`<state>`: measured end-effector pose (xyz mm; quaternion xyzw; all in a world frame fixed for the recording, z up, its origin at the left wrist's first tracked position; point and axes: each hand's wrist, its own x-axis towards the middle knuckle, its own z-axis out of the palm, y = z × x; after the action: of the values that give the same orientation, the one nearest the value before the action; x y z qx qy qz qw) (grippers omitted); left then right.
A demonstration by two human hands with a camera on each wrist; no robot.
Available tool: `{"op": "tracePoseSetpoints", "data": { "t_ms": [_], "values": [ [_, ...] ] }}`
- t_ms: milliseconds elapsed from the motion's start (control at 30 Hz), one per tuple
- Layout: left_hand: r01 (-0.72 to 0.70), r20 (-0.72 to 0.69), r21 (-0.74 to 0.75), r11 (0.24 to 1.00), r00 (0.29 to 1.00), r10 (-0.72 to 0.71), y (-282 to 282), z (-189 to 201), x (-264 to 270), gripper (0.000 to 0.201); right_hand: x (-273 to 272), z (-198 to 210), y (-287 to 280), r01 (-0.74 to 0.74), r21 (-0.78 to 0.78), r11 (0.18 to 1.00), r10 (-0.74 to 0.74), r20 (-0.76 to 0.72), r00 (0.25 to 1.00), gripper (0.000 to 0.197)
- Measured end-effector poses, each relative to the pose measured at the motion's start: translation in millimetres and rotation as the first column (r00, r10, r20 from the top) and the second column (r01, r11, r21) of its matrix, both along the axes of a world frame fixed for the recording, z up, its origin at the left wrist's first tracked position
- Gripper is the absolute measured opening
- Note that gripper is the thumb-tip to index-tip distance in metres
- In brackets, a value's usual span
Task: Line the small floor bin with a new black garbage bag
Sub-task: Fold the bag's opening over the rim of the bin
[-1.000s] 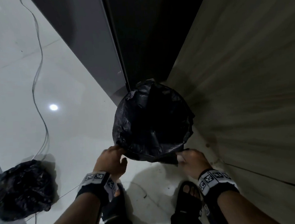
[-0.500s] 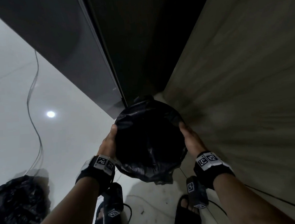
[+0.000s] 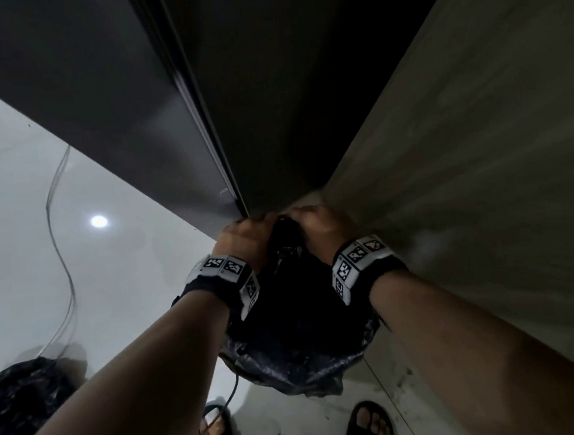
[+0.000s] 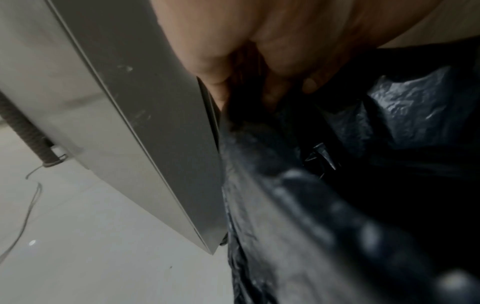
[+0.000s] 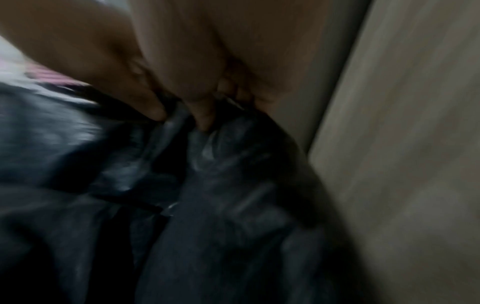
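No legible text; wrist views perhaps too blurred.

We look down into a dim corner. A glossy white tiled floor (image 3: 41, 257) spreads to our left, catching one round ceiling-light reflection (image 3: 98, 221). A thin cable (image 3: 55, 215) snakes across it. A tall dark grey cabinet panel (image 3: 91, 105) rises ahead with a pale edge strip, beside a black recess (image 3: 268, 81). On our right stands a beige wood-grain wall panel (image 3: 479, 154).
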<state>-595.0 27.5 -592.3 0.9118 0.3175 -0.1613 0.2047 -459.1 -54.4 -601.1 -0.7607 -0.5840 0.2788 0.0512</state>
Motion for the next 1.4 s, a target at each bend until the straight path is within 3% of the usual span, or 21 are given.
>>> {"op": "tracePoseSetpoints", "data": {
  "t_ms": [133, 233, 367, 500, 566, 633, 700, 766, 833, 900, 933, 1033, 1100, 1166, 1233, 1300, 1400],
  "values": [
    [-0.018, -0.047, -0.074, 0.997, 0.999, 0.014, 3.6, 5.0, -6.0, 0.048, 15.3, -1.5, -1.8, 0.111, -0.073, 0.991, -0.109, 0.023, 0.994, 0.029],
    [-0.144, 0.107, -0.104, 0.984, 0.982, 0.155, 0.7, 7.9, -25.9, 0.055, 22.1, 4.4, -18.7, 0.262, -0.141, 0.955, -0.280, -0.129, 0.951, 0.046],
    [-0.403, 0.197, -0.180, 0.897, 0.879, 0.434, -21.8, 15.0, -65.1, 0.057, 29.5, 21.9, -61.4, 0.459, -0.190, 0.868, -0.493, -0.229, 0.839, 0.056],
    [-0.570, 0.098, -0.346, 0.745, 0.768, 0.633, -57.0, 15.1, -81.3, 0.062, 7.0, 19.1, -109.1, 0.569, -0.369, 0.735, -0.666, -0.234, 0.708, 0.046],
    [-0.593, -0.020, -0.379, 0.710, 0.773, 0.634, -73.1, 2.8, -84.1, 0.059, -10.6, 6.9, -139.1, 0.600, -0.461, 0.655, -0.732, -0.187, 0.655, 0.052],
    [-0.601, -0.082, -0.387, 0.699, 0.777, 0.624, -77.3, 0.9, -85.4, 0.062, -20.1, 6.5, -149.4, 0.607, -0.486, 0.629, -0.756, -0.200, 0.623, 0.057],
    [-0.491, 0.041, -0.230, 0.840, 0.858, 0.512, -77.4, 7.2, -80.7, 0.063, -21.3, 9.5, -141.8, 0.631, -0.357, 0.689, -0.712, -0.167, 0.682, 0.066],
    [-0.272, 0.174, -0.026, 0.962, 0.946, 0.272, -81.7, 15.7, -67.6, 0.055, -24.4, 18.4, -129.6, 0.583, -0.087, 0.808, -0.587, -0.032, 0.809, 0.064],
    [0.009, 0.091, 0.025, 1.000, 0.996, -0.011, -92.1, 23.2, -49.3, 0.052, -34.8, 26.2, -119.5, 0.372, 0.081, 0.925, -0.376, 0.043, 0.926, 0.048],
    [0.113, -0.133, -0.095, 0.989, 0.983, -0.125, -110.6, 19.6, -40.3, 0.051, -49.2, 26.7, -119.2, 0.152, 0.024, 0.988, -0.153, 0.058, 0.987, 0.043],
    [0.080, -0.257, -0.183, 0.980, 0.958, -0.127, -117.9, 13.2, -42.1, 0.053, -55.2, 26.9, -120.2, 0.088, -0.058, 0.994, -0.086, 0.039, 0.996, 0.045],
    [-0.079, -0.479, -0.400, 0.913, 0.867, -0.134, -145.0, -9.8, -58.0, 0.067, -58.9, 28.2, -112.1, 0.123, -0.225, 0.967, -0.133, -0.027, 0.991, 0.054],
    [0.009, -0.478, -0.478, 0.878, 0.837, -0.268, -156.7, -8.5, -65.3, 0.065, -62.4, 30.0, -93.7, 0.174, -0.266, 0.948, -0.213, -0.123, 0.969, 0.052],
    [0.105, -0.444, -0.485, 0.868, 0.826, -0.348, -161.7, -2.6, -66.8, 0.060, -66.1, 26.3, -75.7, 0.135, -0.344, 0.929, -0.208, -0.183, 0.961, 0.049],
    [0.157, -0.415, -0.460, 0.874, 0.832, -0.368, -162.6, -5.3, -71.0, 0.055, -65.6, 16.4, -60.9, 0.133, -0.381, 0.915, -0.207, -0.159, 0.965, 0.051],
    [0.273, -0.400, -0.466, 0.842, 0.784, -0.476, -163.4, -11.6, -78.9, 0.051, -56.6, 10.2, -49.3, 0.221, -0.367, 0.904, -0.285, -0.129, 0.950, 0.051],
    [0.234, -0.443, -0.493, 0.838, 0.762, -0.473, -160.7, -9.9, -83.6, 0.058, -46.1, 12.5, -46.9, 0.278, -0.359, 0.891, -0.353, -0.159, 0.922, 0.051]
  ]
}}
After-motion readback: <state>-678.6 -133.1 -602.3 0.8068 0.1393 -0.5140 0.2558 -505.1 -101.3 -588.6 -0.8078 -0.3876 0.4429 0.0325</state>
